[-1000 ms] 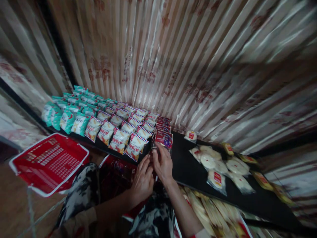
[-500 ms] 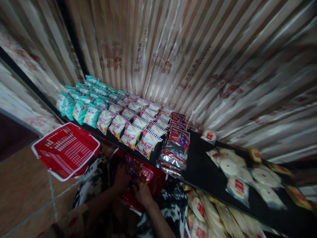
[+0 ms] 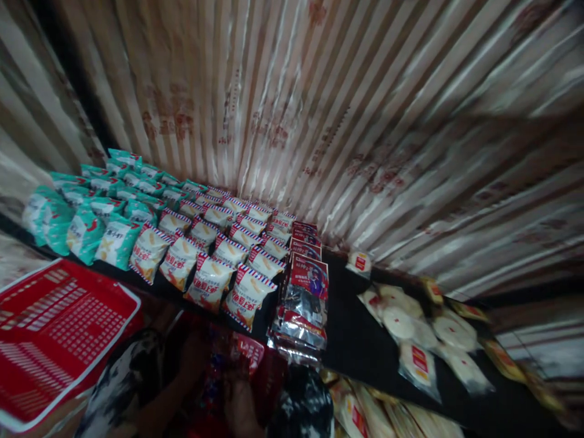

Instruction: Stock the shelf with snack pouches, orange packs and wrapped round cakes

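Note:
Both of my hands are low in the view, inside a red basket (image 3: 264, 372) that holds red packets (image 3: 249, 351). My left hand (image 3: 194, 360) is dark and blurred near the basket's left side. My right hand (image 3: 237, 396) lies just below the red packets. The fingers of neither hand can be made out. Just above, on the dark shelf (image 3: 360, 340), a stack of red-and-silver packets (image 3: 303, 301) leans at the shelf's front edge, apart from both hands.
White snack bags with red and blue edging (image 3: 210, 281) and green bags (image 3: 86, 226) fill the shelf's left part. Round white cakes in clear wrap (image 3: 413, 323) lie to the right. An empty red basket (image 3: 59, 331) sits at the left. More wrapped goods (image 3: 365, 415) fill a lower shelf.
A second ago both hands were up at the red-and-silver packets on the shelf. They dropped into the red basket below and now sit lower still. The view swung right, then back left.

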